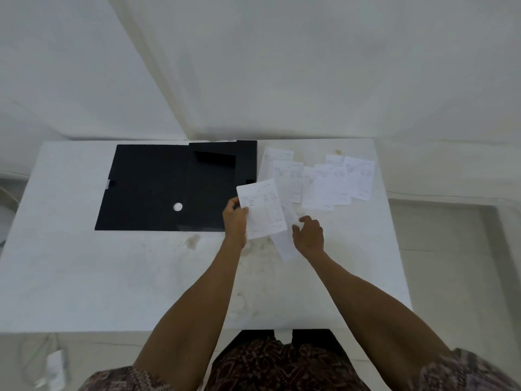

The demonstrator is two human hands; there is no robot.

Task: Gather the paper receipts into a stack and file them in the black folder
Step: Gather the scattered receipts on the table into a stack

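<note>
One receipt is pinched in the left hand beside the open folder; the right hand, curled over a second slip (grip unclear), should square edges before gathering the far receipts.

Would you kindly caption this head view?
Left hand holds a receipt by the open folder; right hand hovers at a second receipt.
</note>
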